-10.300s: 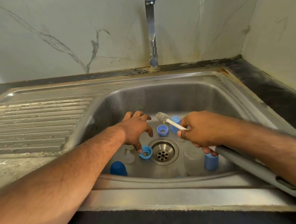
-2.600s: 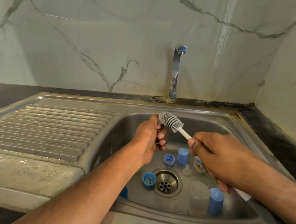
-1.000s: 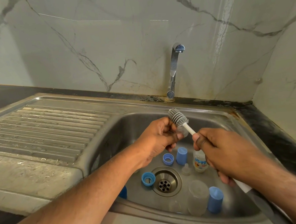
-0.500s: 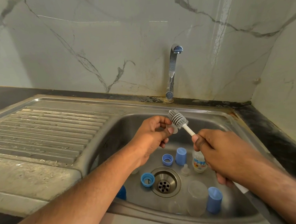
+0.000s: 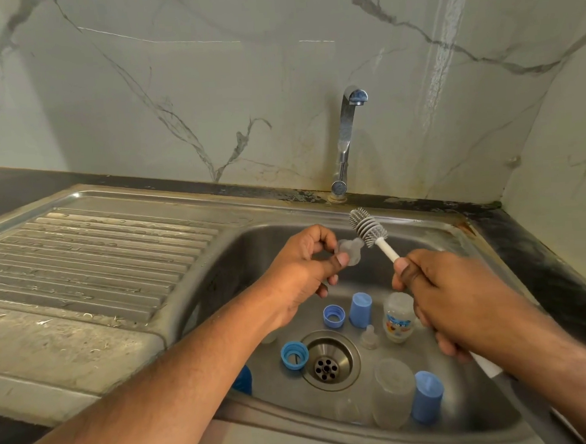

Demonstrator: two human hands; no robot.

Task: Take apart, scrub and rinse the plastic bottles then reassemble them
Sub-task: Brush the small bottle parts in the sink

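Observation:
My left hand (image 5: 304, 265) pinches a clear silicone teat (image 5: 350, 251) above the steel sink (image 5: 371, 227). My right hand (image 5: 450, 298) grips the white handle of a bottle brush, whose grey bristle head (image 5: 367, 227) touches the teat's tip. On the sink floor lie two blue screw rings (image 5: 334, 316) (image 5: 294, 355), blue caps (image 5: 360, 309) (image 5: 427, 397), a small clear bottle with a printed label (image 5: 398, 318), another clear teat (image 5: 369, 337) and a frosted bottle body (image 5: 393, 392).
The drain (image 5: 326, 364) sits in the middle of the basin. A chrome tap (image 5: 346, 139) rises from the back rim, with no water running. A ribbed draining board (image 5: 91, 254) lies to the left, a dark counter (image 5: 562, 274) to the right.
The teat has come out from behind my left fingers and now shows beside the brush head. The brush head shifted slightly right and up; the parts on the sink floor stay put.

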